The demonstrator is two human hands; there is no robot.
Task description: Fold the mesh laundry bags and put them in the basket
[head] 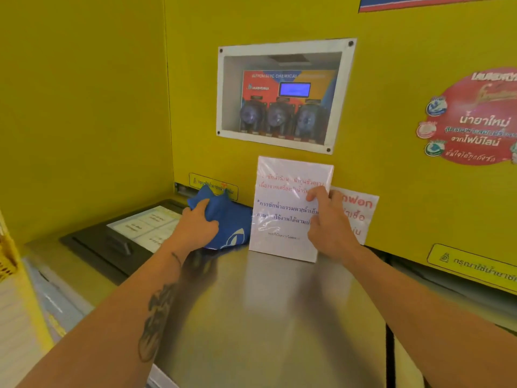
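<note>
Left hand (199,226) grips a bunched blue bag (223,219), fingers curled into the fabric; the bag lies at the back of the steel worktop (268,317), against the yellow wall (391,79). Right hand (327,222) pinches the edge of a plastic-sleeved notice (285,208), held upright on the worktop just beside the bag. A yellow basket (7,256) shows at the far left edge, well apart.

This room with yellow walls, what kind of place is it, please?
Most likely a self-service laundry shop. A recessed chemical dispenser with three pumps sits in the yellow wall, printed notices lean against it, and the hands work on a steel washing machine top.
</note>
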